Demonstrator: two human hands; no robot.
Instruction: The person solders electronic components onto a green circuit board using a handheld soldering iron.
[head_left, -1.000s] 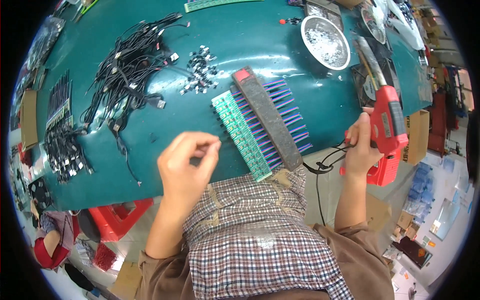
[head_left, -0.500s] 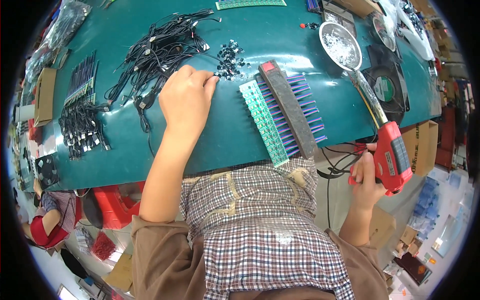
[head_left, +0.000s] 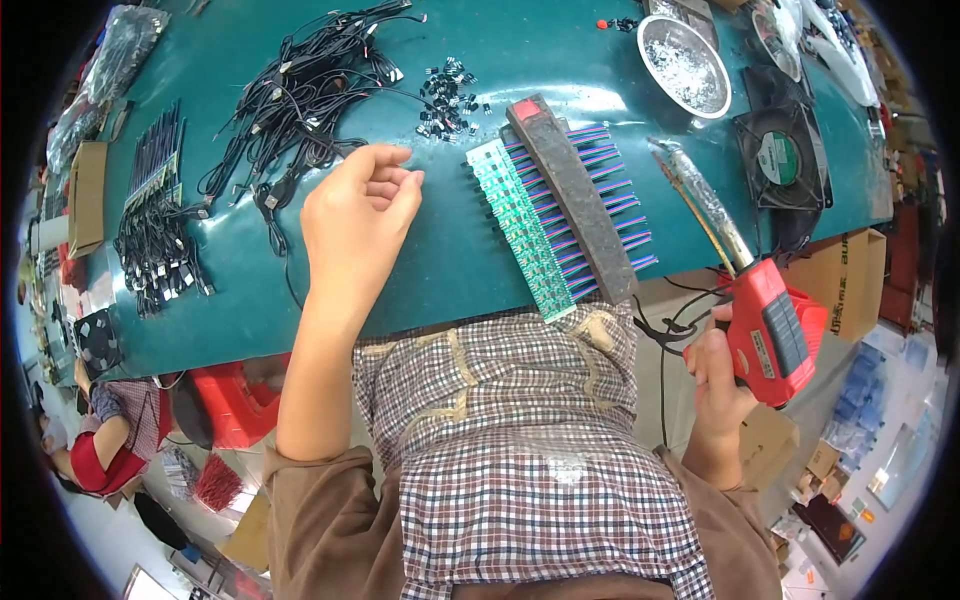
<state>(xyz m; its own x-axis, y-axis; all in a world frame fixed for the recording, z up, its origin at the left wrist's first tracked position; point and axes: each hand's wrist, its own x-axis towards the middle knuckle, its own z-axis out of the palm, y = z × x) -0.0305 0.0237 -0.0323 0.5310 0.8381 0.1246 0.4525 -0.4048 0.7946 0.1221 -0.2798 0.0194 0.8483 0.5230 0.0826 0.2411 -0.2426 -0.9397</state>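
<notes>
My left hand [head_left: 358,215] hovers over the near part of the green table, thumb and forefinger apart and the other fingers curled; nothing shows in it. Beyond it lies a pile of small black connectors [head_left: 447,100]. To its right is a green circuit board panel [head_left: 520,228] with rows of coloured wires [head_left: 615,200]. A dark heavy bar [head_left: 570,195] with a red patch at its end rests across those wires. My right hand [head_left: 718,385] grips a red soldering gun [head_left: 765,335], its foil-wrapped shaft [head_left: 705,195] pointing up and left over the table.
A tangle of black cables [head_left: 300,95] lies at the far left, with finished-looking wired boards [head_left: 160,215] farther left. A round dish [head_left: 685,68] of silvery bits stands at far right, near a black fan [head_left: 785,160]. Another person [head_left: 115,430] sits at lower left.
My left hand has drawn back from the connector pile, its thumb and forefinger parting. The soldering gun has swung left, and its tip has come away from the dish.
</notes>
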